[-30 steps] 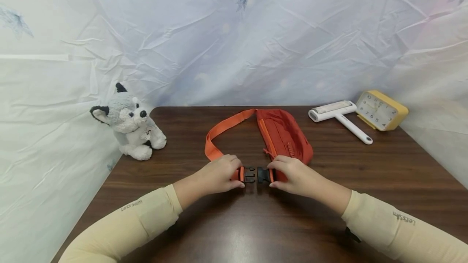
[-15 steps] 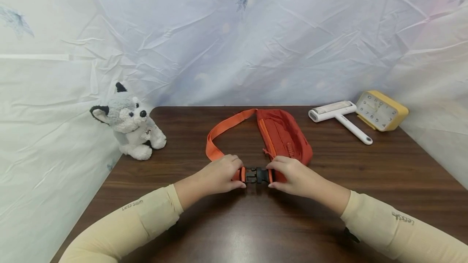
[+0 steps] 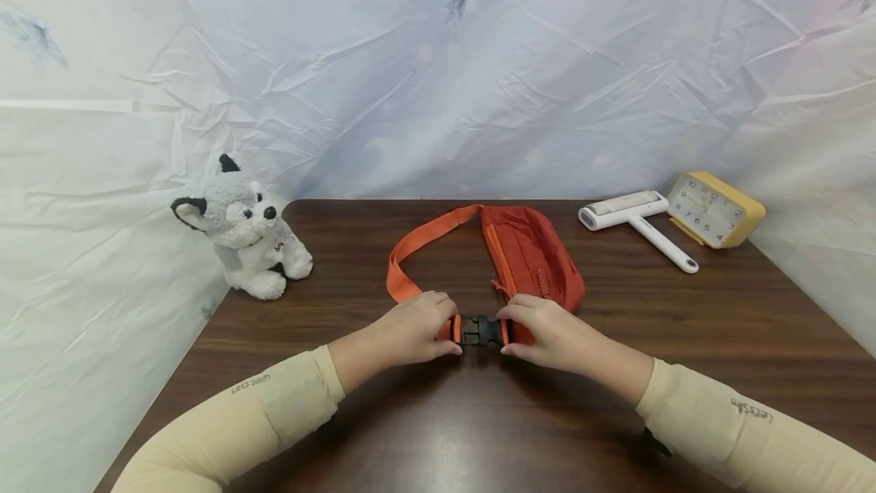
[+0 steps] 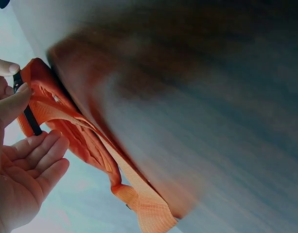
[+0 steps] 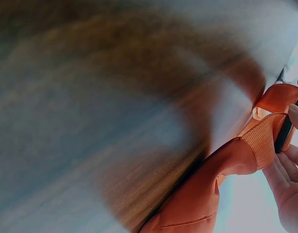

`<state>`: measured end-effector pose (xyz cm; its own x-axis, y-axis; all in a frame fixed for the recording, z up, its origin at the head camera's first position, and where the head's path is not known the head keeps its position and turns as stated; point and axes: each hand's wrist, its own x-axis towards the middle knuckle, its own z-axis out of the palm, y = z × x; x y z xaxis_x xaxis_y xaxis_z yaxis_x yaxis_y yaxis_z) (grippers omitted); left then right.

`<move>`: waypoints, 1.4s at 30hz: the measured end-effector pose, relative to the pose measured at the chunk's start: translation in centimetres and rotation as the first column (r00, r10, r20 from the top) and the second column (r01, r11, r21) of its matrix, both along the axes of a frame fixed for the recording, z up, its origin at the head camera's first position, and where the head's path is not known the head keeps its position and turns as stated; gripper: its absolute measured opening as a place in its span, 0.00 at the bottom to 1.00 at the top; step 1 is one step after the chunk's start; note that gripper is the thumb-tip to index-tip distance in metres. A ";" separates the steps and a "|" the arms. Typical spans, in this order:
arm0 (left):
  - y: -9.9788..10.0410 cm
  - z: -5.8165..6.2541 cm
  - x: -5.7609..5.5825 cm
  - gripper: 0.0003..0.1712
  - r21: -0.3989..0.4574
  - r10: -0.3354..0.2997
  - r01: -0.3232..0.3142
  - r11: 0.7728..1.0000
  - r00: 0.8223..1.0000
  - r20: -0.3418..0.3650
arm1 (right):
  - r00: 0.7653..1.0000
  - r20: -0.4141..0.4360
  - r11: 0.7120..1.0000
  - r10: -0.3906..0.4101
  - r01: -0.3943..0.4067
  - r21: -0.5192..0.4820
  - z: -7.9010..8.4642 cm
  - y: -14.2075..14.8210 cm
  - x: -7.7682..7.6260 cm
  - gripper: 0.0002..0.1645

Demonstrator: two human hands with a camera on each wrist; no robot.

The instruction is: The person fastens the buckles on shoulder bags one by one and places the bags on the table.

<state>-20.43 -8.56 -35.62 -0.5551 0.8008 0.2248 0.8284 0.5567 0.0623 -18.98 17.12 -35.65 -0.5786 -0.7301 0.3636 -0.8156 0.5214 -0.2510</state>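
A red waist bag (image 3: 537,253) lies on the dark wooden table, its orange strap (image 3: 411,249) looping out to the left. My left hand (image 3: 414,329) pinches the pronged half of the black side-release buckle (image 3: 471,331) between thumb and fingers. On the other side, my right hand (image 3: 550,332) pinches the socket half of the buckle (image 3: 490,331) near the bag. The prongs sit at least partly inside the socket; whether they are latched I cannot tell. In the left wrist view, the strap (image 4: 144,194) trails down from the left hand's fingers (image 4: 49,150).
A plush husky (image 3: 253,230) sits at the table's back left. At the back right lie a white lint roller (image 3: 636,219) and a yellow alarm clock (image 3: 715,208). Behind the table (image 3: 438,417) hangs a pale printed cloth (image 3: 438,97).
The two buckle halves have come together: a gap showed between them a second ago, and the prongs have since slid into the socket. Both hands have moved slightly toward each other.
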 end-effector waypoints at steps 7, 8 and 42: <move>0.2 0.2 0.2 0.26 0.010 -0.005 0.006 1.000 1.000 -0.006 | 1.000 -0.012 1.000 0.006 -0.006 -0.014 -0.1 -0.1 0.0 0.23; 0.2 0.2 0.2 0.27 0.011 -0.004 0.004 1.000 1.000 -0.006 | 1.000 -0.015 1.000 0.007 -0.007 -0.016 -0.2 -0.1 0.0 0.22; 0.8 -0.1 0.3 0.23 0.126 -0.020 0.026 0.992 0.999 -0.046 | 0.999 -0.039 0.999 -0.014 0.012 -0.051 -0.1 -0.4 0.1 0.24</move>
<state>-20.16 -7.79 -35.77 -0.5240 0.7769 0.3491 0.8444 0.5275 0.0935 -18.84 16.72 -35.75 -0.5729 -0.7023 0.4226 -0.8183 0.5197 -0.2456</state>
